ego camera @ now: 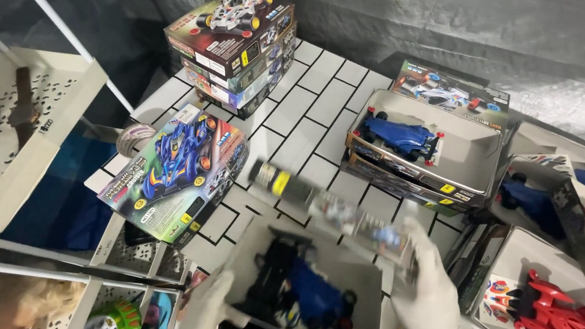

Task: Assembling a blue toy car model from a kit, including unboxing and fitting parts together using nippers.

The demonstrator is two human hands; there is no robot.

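An open grey cardboard box tray (360,278) sits low in the middle of view, held by my left hand (205,312) in a white glove at its lower left edge. Inside lies a blue and black toy race car (301,294). My right hand (427,292), also gloved, grips the box lid (324,207), tilted on edge and blurred above the tray's far side.
A white tiled table (311,116) carries a stack of toy car boxes (236,44) at the back and a lone box with a blue car picture (177,171) at left. An open box holds a blue car (399,135); red cars (570,327) lie right. A white shelf rack (14,159) stands left.
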